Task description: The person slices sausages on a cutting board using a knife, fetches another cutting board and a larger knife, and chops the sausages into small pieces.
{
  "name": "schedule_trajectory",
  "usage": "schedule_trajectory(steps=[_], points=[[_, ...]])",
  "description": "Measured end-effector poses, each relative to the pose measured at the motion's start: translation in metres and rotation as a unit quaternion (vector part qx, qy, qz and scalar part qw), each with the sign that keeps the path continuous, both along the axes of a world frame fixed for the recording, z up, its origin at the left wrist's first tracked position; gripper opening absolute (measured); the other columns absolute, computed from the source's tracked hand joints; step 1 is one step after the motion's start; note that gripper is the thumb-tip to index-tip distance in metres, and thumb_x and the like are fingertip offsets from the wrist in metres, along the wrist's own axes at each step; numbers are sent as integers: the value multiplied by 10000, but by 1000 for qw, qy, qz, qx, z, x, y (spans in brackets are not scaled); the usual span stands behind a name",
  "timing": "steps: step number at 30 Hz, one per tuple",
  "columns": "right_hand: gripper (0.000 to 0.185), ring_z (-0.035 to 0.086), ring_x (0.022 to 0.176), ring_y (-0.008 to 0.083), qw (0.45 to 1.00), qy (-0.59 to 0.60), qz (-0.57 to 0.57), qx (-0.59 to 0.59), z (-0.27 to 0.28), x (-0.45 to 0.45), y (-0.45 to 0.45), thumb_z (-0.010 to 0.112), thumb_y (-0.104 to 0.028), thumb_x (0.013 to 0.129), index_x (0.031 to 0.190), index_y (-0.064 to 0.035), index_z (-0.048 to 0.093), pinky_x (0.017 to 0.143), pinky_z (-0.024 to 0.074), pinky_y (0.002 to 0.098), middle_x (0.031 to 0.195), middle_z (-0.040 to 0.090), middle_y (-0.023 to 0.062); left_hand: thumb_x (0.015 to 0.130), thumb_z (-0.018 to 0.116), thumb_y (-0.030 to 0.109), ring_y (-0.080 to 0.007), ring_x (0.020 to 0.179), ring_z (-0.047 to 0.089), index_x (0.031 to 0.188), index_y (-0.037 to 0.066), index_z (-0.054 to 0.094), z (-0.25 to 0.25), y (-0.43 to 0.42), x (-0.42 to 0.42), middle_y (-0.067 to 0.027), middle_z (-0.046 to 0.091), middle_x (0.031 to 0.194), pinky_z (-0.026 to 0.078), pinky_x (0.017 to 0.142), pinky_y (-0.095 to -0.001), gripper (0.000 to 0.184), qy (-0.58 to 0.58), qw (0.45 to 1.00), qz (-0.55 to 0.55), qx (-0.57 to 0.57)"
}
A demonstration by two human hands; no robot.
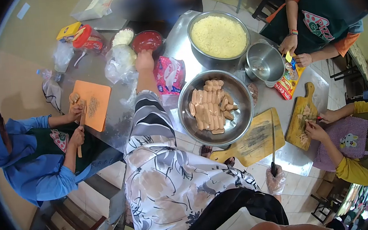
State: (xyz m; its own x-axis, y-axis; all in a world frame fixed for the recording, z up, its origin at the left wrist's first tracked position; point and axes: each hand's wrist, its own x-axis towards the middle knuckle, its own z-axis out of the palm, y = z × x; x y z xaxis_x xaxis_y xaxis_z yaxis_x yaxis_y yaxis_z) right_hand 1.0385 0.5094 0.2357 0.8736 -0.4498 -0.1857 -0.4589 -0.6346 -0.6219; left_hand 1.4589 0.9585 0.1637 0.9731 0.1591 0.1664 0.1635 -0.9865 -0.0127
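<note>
My left hand reaches forward, its fingers closed at the near rim of a red bowl; the fingertips are partly hidden. Beside that hand are a clear plastic bag with pale contents and a pink printed packet. In a clear plastic glove, my right hand grips the black handle of a long knife, whose blade points away over a wooden cutting board. Left of the board, a wide steel basin holds many sausages, some cut into pieces.
A large pot of yellow crumbly food and a smaller steel pot stand ahead. At left, a person cuts on an orange board. Another at right works over a wooden board. A third handles a red-yellow packet.
</note>
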Motion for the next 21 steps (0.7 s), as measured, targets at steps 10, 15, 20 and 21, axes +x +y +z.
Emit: schedule_trajectory(steps=[10, 15, 20, 21], points=[[161, 512, 559, 165, 1000, 24, 11, 13, 10, 15, 6, 589, -118, 745, 830, 13, 547, 545, 430, 295, 628, 548, 94, 762, 551, 145, -258, 880, 562, 957, 153, 606, 0, 22, -15, -90, 584, 951, 462, 746, -376, 202, 20, 996, 25, -81], [171, 538, 572, 182, 998, -3, 60, 9, 0, 23, 0, 599, -107, 740, 849, 14, 547, 554, 438, 298, 646, 566, 108, 776, 553, 165, -279, 825, 566, 898, 101, 600, 40, 1, -44, -102, 580, 913, 456, 713, -372, 146, -171, 956, -71, -229], [174, 542, 583, 188, 999, 12, 42, 24, -5, 30, 4, 598, -106, 740, 855, 15, 546, 569, 441, 301, 660, 570, 112, 767, 553, 158, -289, 784, 543, 849, 51, 589, 49, -82, -111, -102, 565, 859, 440, 683, -374, 139, -191, 876, -270, -350], [178, 542, 588, 188, 999, -2, 40, 26, -4, 33, 5, 600, -108, 740, 856, 15, 546, 573, 442, 302, 663, 569, 113, 761, 556, 155, -287, 789, 541, 855, 53, 589, 50, -99, -123, -104, 567, 862, 440, 689, -373, 143, -144, 869, -334, -336]])
